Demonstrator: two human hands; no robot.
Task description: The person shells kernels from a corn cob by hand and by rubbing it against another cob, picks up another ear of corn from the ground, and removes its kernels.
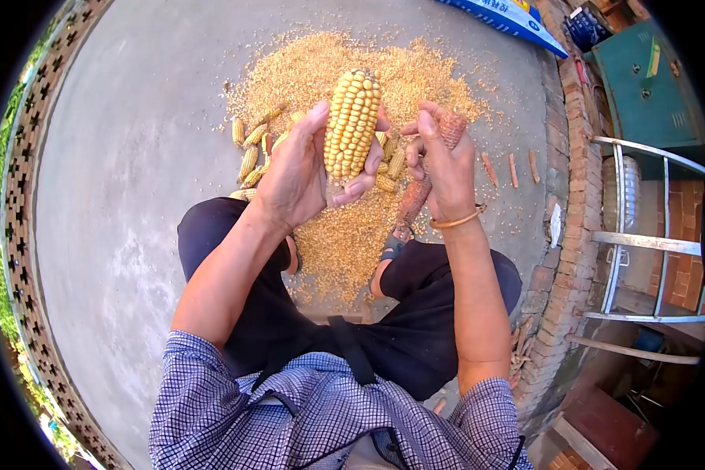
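An ear of corn with full rows of yellow kernels stands nearly upright in my left hand, its fingers wrapped round the lower part. My right hand is closed around a reddish bare corncob, just right of the ear and apart from it. Another stretch of reddish cob shows below that hand; whether it is the same piece is hidden. Behind and below both hands spreads a heap of loose corn kernels, with several unshelled ears lying on it and at its left side.
Several cob pieces lie on the concrete floor at right. A blue and white bag rests at the top. Beyond the brick edging stand a metal ladder-like frame and a green cabinet. A low patterned wall borders the left.
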